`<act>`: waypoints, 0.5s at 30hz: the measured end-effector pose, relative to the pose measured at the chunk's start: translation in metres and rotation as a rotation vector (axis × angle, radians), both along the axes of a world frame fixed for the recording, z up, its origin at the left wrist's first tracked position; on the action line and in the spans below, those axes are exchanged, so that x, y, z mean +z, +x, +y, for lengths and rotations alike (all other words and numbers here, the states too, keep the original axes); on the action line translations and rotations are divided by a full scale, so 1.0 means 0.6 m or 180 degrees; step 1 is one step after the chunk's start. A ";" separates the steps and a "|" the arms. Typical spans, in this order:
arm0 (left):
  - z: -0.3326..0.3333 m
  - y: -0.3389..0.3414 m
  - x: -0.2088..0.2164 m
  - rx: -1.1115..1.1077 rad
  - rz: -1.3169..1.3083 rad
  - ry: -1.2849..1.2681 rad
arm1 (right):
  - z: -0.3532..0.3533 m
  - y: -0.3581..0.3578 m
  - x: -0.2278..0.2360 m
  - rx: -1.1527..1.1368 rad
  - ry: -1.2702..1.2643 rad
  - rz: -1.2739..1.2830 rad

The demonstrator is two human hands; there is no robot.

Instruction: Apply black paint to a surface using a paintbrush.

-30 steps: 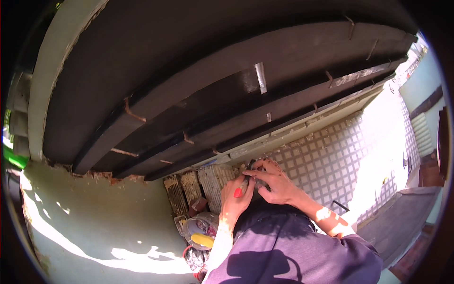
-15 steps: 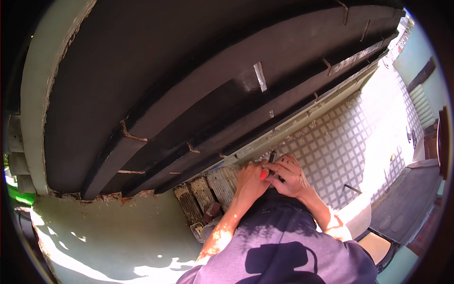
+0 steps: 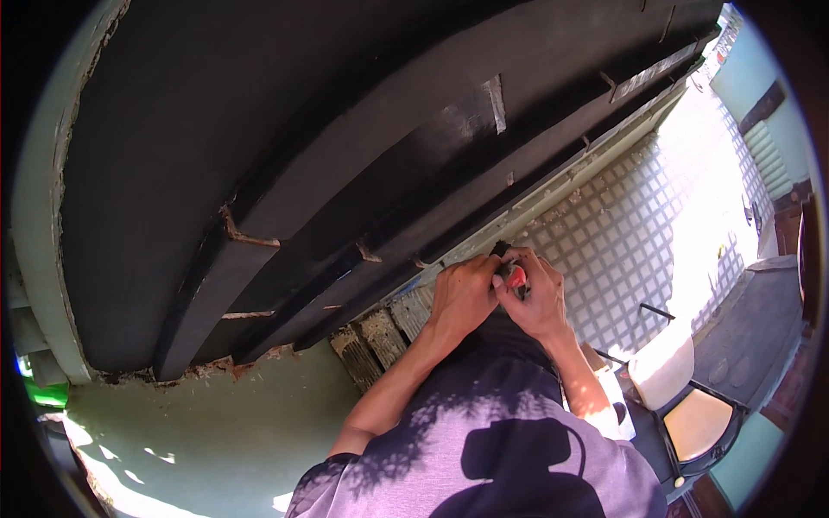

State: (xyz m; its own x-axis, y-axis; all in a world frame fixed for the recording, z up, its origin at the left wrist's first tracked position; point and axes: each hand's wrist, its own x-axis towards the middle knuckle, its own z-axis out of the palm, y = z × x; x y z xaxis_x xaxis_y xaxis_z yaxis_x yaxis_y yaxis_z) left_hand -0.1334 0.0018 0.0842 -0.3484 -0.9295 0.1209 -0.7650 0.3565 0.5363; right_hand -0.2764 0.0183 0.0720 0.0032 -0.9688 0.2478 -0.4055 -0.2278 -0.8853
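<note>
My right hand [image 3: 540, 298] is closed around a small red-and-black object [image 3: 517, 277], its red part showing between thumb and fingers. I cannot tell its exact kind. My left hand [image 3: 466, 292] presses against it from the other side, fingers curled, their tips partly hidden. A dark end pokes out beyond the fingers. Both hands are together in front of my body, close to the lower edge of a big black panel [image 3: 302, 164] with raised, curved ribs. A whitish, scraped-looking strip [image 3: 495, 104] marks one of its recesses.
Below the panel are a pale ledge [image 3: 596, 160] and worn wooden slats [image 3: 380, 338]. A green-grey wall [image 3: 216, 440] stands at the left. Checkered floor tiles [image 3: 613, 233] lie to the right. Chairs with a cream seat [image 3: 698, 425] and a dark table [image 3: 743, 328] stand at the lower right.
Both hands have moved slightly up in the picture, towards the ledge. The red part now shows inside the right hand rather than between the hands. More of the chairs is in view.
</note>
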 end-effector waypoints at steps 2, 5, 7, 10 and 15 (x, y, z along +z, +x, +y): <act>0.002 0.008 -0.003 -0.0012 -0.0123 0.0091 | 0.005 0.015 -0.017 -0.0041 0.0125 -0.0171; 0.009 0.024 0.011 0.0076 -0.0018 -0.0156 | 0.015 0.041 -0.024 -0.0265 -0.0079 -0.0433; 0.008 0.042 0.029 0.0039 -0.0139 -0.0284 | 0.011 0.048 -0.034 -0.0459 -0.0376 -0.0547; 0.003 0.070 0.048 0.0027 0.0170 -0.0597 | -0.007 0.052 -0.047 -0.0583 -0.0530 -0.0782; -0.001 0.114 0.042 0.0422 0.0204 -0.0626 | -0.048 0.076 -0.037 -0.1046 -0.0414 -0.1478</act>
